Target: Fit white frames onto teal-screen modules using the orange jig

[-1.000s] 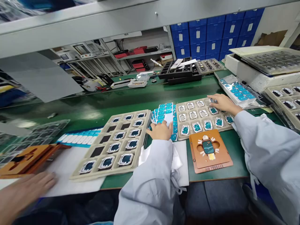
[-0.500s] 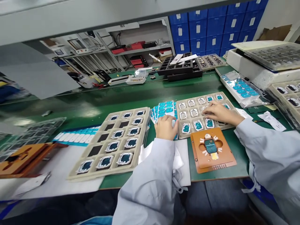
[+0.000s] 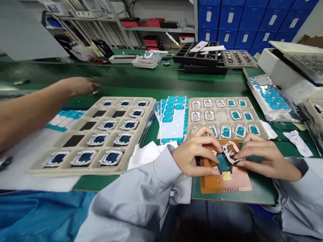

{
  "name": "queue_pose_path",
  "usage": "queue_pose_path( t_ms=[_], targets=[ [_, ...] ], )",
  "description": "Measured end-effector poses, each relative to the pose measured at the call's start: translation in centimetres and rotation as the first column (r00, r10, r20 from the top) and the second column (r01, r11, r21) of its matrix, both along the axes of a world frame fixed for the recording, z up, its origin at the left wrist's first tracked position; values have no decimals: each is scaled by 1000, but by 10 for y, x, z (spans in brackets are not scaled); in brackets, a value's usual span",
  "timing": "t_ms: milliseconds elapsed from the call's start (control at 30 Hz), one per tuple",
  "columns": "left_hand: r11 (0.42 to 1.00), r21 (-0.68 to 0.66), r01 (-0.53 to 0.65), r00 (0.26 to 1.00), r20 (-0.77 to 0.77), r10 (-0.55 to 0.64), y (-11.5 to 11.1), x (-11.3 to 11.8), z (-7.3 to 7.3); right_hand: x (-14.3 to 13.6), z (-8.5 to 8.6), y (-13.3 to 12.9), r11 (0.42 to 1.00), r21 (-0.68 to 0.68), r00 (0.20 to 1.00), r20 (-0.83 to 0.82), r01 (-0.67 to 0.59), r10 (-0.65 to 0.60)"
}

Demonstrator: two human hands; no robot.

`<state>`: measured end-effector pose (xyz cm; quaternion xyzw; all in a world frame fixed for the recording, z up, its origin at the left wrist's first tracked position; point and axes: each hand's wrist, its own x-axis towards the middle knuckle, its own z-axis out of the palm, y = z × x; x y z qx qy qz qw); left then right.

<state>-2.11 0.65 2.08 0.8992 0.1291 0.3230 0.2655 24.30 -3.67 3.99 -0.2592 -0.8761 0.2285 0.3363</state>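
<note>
An orange-brown fixture plate (image 3: 237,183) lies at the table's front edge with a teal watch-shaped piece (image 3: 223,162) in its middle recess. Tilted over that piece is a white and silver watch-case frame (image 3: 229,152), pinched at its right side by my right hand (image 3: 267,156). My left hand (image 3: 195,151) rests at the fixture's left side, thumb and fingers apart; its fingertips are close to the frame, and whether they touch it I cannot tell. Behind both hands sits a beige tray (image 3: 222,116) of similar frames, several with teal sheets inside.
Teal sticker sheets (image 3: 174,129) lie left of that tray. Farther left is a second beige tray (image 3: 75,141) of cases. Another person's arm (image 3: 32,112) reaches over the table from the left. Bagged stickers (image 3: 270,95) and black trays (image 3: 199,58) stand behind.
My right hand has come from the tray to the fixture with a frame; a middle-row slot is now bare. My left hand has left the sticker sheets for the fixture. Another person's arm has appeared.
</note>
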Motion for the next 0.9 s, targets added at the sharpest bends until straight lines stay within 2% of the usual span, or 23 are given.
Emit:
queue_pose_path(
  t_ms=[100,200,300,433,533,700,800,900],
  targets=[
    [998,57,5,1000,-14,-5,-1,3,-7,3,-4,5,1000,4,998,59,8,-8],
    [994,111,15,1000,8,-16,-4,5,-10,6,-5,9,999,8,998,45,39,-39],
    [993,114,26,999,-23,-24,-7,4,-4,10,-6,12,994,7,992,52,111,-111],
    [992,123,22,999,-48,-16,-9,3,4,13,-9,15,996,4,993,78,93,-93],
    [976,200,-82,997,14,81,-7,2,3,10,-12,13,989,81,991,45,122,-126],
    [880,375,-292,956,83,282,-3,0,0,-3,-15,-1,963,206,983,20,174,-181],
    [870,388,-304,947,27,319,-6,1,1,-11,-17,-8,955,246,983,31,167,-180],
    [885,384,-264,957,-10,290,-10,3,3,-14,-19,-12,945,264,978,32,191,-207]
  ],
)
